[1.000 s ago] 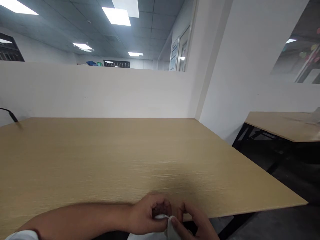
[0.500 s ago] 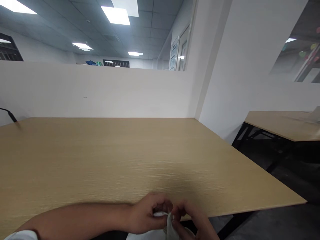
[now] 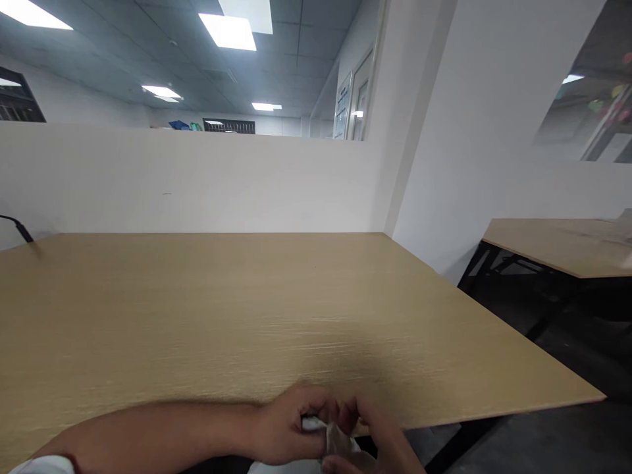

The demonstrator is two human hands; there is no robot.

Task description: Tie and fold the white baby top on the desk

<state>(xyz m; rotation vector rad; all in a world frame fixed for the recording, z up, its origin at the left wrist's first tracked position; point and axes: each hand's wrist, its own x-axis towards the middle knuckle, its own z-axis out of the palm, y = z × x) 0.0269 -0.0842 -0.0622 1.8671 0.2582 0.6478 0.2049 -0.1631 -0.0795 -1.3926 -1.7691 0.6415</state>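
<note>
At the table's near edge, my left hand (image 3: 286,424) is closed, its fingers and thumb pinching a thin, pale grey-white cloth (image 3: 340,440). My right hand (image 3: 388,434) meets it from the right, fingers bent over the same cloth, with the thumb low at the frame's bottom. A fold of the cloth stands between the two hands, and another bit shows inside the curl of my left fingers. Its lower part runs out of the frame, so its full shape is hidden.
The wooden table (image 3: 222,316) stretches ahead to a low white partition (image 3: 197,178). A black cable (image 3: 22,230) hangs at the far left. On the right, beyond a gap of dark floor, stands a second table (image 3: 557,247) with black legs.
My right thumb has dropped lower and the right fingers have moved over towards the left ones. The cloth's fold has shifted and now looks more crumpled. My left hand stays almost in place.
</note>
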